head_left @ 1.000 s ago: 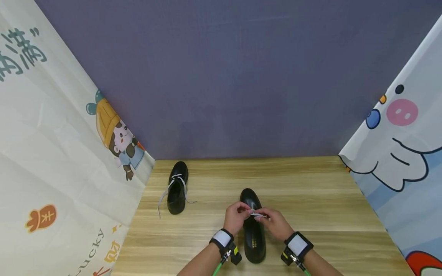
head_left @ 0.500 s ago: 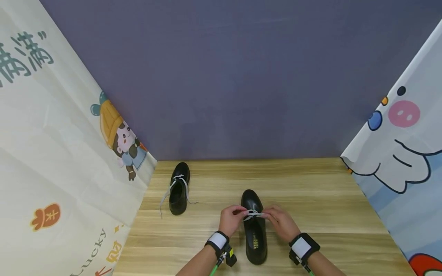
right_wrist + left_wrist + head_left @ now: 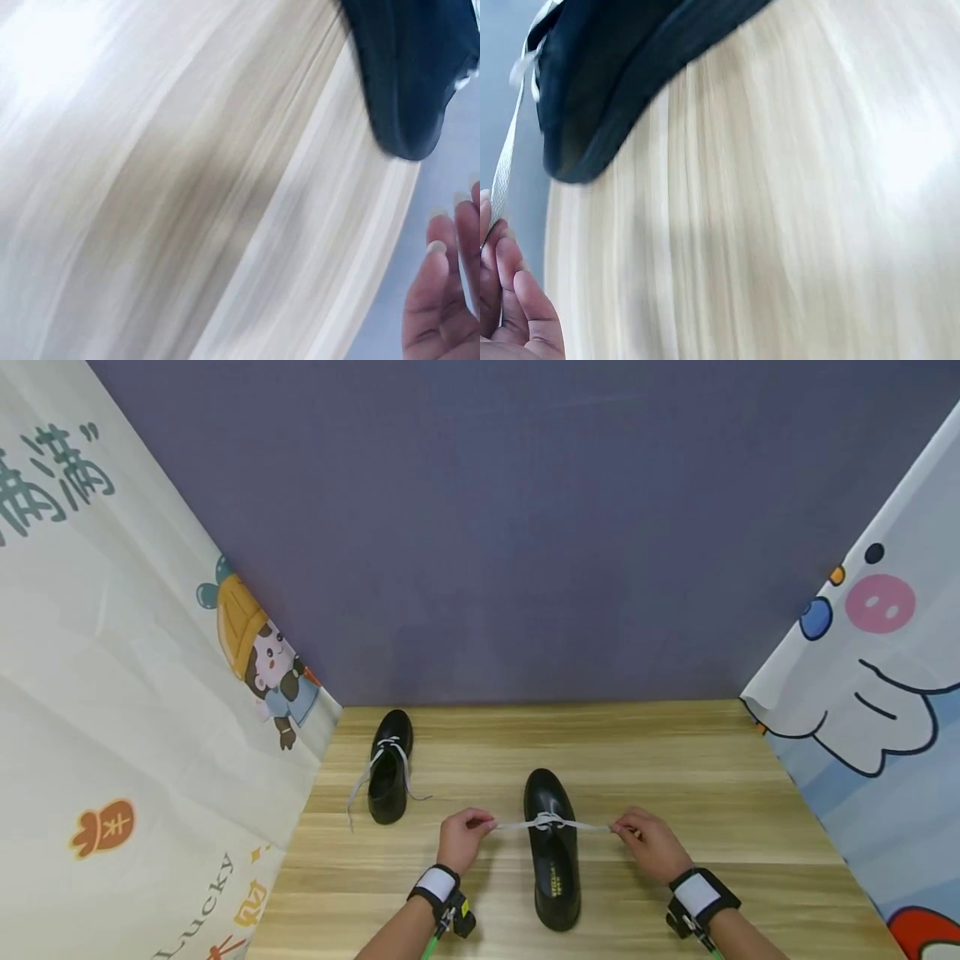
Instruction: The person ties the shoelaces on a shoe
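Note:
A black lace-up shoe [image 3: 557, 885] stands on the wooden surface between my hands, toe pointing away from me. Its white shoelace [image 3: 588, 826] is knotted over the front and stretched out sideways to both sides. My left hand [image 3: 460, 841] pinches one end of the lace left of the shoe; in the left wrist view the lace [image 3: 504, 165] runs taut from the fingers up to the shoe. On the other side, my right hand [image 3: 655, 845] pinches the opposite end between thumb and finger. The right wrist view shows curled fingers [image 3: 429, 289] beside the shoe [image 3: 409, 90].
A second black shoe [image 3: 387, 793] stands at the back left, its white laces [image 3: 359, 785] hanging loose to both sides. A dark blue-grey panel [image 3: 480, 543] rises at the back edge of the wooden surface [image 3: 675, 760]. Printed white cloths [image 3: 150, 693] flank it left and right.
Both hands have moved apart from over the shoe, left hand to the left and right hand to the right, drawing the lace out straight. The other shoe has stayed put.

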The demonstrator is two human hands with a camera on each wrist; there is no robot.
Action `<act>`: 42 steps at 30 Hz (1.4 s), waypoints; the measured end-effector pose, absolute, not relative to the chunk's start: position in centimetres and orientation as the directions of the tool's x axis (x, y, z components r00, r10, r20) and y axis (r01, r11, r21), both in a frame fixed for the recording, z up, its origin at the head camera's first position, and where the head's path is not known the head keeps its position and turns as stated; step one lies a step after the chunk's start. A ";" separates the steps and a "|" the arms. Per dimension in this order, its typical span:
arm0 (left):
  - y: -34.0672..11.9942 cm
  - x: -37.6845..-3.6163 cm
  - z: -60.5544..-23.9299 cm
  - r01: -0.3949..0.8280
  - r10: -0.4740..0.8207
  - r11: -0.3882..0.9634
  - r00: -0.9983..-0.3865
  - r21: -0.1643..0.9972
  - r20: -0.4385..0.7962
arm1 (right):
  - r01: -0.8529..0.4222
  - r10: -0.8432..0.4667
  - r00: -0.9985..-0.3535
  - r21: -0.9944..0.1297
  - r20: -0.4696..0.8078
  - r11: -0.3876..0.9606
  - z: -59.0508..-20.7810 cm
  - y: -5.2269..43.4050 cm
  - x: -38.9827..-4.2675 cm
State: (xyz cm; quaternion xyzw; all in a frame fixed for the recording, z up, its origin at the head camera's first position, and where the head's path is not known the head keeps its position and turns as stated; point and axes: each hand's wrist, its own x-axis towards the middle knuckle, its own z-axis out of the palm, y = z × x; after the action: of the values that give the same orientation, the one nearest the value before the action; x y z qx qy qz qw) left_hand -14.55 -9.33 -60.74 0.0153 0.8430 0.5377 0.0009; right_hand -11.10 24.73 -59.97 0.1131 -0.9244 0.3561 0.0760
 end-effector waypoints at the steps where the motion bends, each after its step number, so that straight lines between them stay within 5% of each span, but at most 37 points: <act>1: -9.8 -14.5 -60.8 0.021 0.022 0.430 -1.000 0.902 0.013 | -0.260 -0.149 -0.963 -0.634 0.224 0.728 -60.1 25.3 -11.1; 12: -13.5 -13.9 -61.8 0.010 -0.040 0.526 -0.999 0.851 0.036 | -0.330 -0.130 -0.922 -0.563 0.366 0.758 -61.6 29.4 -10.1; 22: -13.9 -14.3 -62.0 0.002 -0.073 0.555 -0.996 0.832 0.051 | -0.226 -0.063 -0.954 -0.566 0.292 0.793 -61.4 29.8 -10.3; 28: -13.3 -14.0 -62.2 0.079 0.087 0.556 -0.996 0.828 0.036 | -0.146 -0.085 -0.988 -0.620 0.128 0.771 -61.5 28.7 -10.2; 36: -9.6 -14.3 -61.9 0.313 0.269 0.755 -0.949 0.576 0.164 | -0.409 -0.236 -0.904 -0.555 0.358 0.724 -61.6 23.7 -11.4; 42: -6.5 -15.1 -60.7 0.464 0.439 0.711 -0.880 0.528 0.182 | -0.347 -0.346 -0.925 -0.725 0.158 0.595 -61.5 20.4 -12.0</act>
State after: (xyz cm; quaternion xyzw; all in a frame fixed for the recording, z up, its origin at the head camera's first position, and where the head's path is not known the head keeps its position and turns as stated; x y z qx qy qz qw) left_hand -15.09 -6.46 -60.69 0.2439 0.9248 0.2912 -0.0216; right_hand -11.98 20.41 -61.49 0.1940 -0.8931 0.4058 0.0004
